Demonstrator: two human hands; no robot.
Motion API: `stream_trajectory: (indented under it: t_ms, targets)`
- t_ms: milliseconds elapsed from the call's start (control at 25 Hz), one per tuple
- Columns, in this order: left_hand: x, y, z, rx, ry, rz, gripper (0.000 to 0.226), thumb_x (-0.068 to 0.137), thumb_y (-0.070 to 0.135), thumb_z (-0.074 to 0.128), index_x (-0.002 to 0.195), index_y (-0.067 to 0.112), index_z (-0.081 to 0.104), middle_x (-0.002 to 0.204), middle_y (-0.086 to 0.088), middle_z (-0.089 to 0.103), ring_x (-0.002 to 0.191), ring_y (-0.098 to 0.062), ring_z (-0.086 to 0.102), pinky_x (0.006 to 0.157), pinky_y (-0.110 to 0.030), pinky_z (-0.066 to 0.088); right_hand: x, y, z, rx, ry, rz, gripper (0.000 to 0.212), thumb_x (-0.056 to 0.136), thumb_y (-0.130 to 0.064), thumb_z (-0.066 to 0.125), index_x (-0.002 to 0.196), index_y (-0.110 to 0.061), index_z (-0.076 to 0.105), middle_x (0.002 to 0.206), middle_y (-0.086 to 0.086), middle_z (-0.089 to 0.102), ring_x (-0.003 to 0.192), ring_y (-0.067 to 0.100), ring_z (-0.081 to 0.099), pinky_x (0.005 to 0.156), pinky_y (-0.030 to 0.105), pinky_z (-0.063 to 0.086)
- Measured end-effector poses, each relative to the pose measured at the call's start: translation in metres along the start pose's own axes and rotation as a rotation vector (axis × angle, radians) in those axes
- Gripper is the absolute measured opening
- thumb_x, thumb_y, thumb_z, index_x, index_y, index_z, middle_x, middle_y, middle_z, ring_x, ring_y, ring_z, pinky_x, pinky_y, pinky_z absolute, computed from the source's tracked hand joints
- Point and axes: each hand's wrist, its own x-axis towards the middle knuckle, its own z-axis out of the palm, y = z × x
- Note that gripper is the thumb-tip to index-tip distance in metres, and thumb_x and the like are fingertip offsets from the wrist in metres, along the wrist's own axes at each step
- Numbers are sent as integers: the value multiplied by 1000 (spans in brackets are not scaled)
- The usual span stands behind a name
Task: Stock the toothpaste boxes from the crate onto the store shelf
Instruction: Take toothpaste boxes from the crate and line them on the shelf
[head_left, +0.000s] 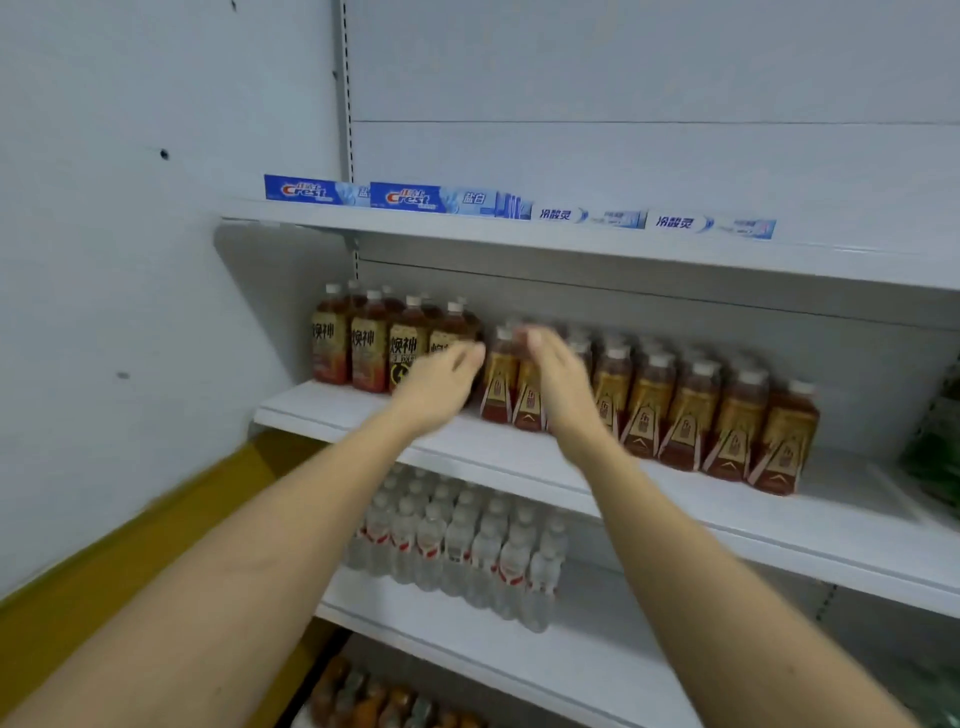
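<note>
Several toothpaste boxes lie in a row along the front of the top shelf (623, 249): two blue Crest boxes (415, 198) on the left and two white-and-blue boxes (587, 215) on the right. My left hand (441, 384) and my right hand (558, 379) are both raised in front of the middle shelf, below the boxes. Both are blurred, with fingers straight, and hold nothing. No crate is in view.
Brown tea bottles (675, 410) fill the middle shelf (779, 525) behind my hands. Clear water bottles (467, 545) stand on the shelf below, and more bottles (374, 701) at the bottom. A white wall (130, 312) with a yellow base closes the left side.
</note>
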Motion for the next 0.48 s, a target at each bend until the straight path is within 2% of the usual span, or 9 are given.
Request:
stream_trajectory:
  t_ms: [120, 200, 280, 400, 480]
  targets:
    - [-45, -37, 40, -129, -85, -188, 58, 101, 57, 23, 148, 28, 38, 154, 4, 40, 142, -19, 35, 116, -39, 28, -48, 61, 17, -8, -107, 289, 48, 104, -45, 30, 143, -24, 48, 146, -7, 48, 135, 11, 42, 116, 39, 31]
    - [-75, -56, 64, -173, -109, -289, 56, 102, 54, 23, 149, 26, 38, 156, 3, 37, 144, -19, 32, 116, -36, 24, -82, 94, 21, -44, -165, 452, 53, 103, -50, 27, 148, -25, 41, 153, -5, 40, 142, 13, 35, 118, 39, 26]
    - [-109, -76, 88, -152, -145, -392, 56, 104, 51, 23, 150, 23, 36, 157, 3, 34, 145, -20, 30, 116, -35, 23, -118, 122, 21, -97, -226, 556, 58, 103, -53, 26, 151, -23, 36, 158, -4, 33, 145, 16, 30, 120, 38, 23]
    - [-156, -106, 131, -53, -280, -535, 61, 102, 57, 21, 152, 24, 31, 159, 1, 30, 146, -23, 28, 118, -39, 23, -175, 160, 18, -169, -344, 680, 59, 104, -51, 24, 154, -21, 30, 161, -4, 25, 148, 17, 23, 118, 34, 17]
    - [-185, -125, 158, -44, -289, -603, 61, 101, 58, 23, 151, 25, 34, 157, -1, 34, 144, -26, 32, 116, -40, 26, -213, 184, 15, -184, -409, 735, 58, 104, -51, 24, 154, -20, 29, 161, -2, 25, 148, 19, 24, 117, 33, 18]
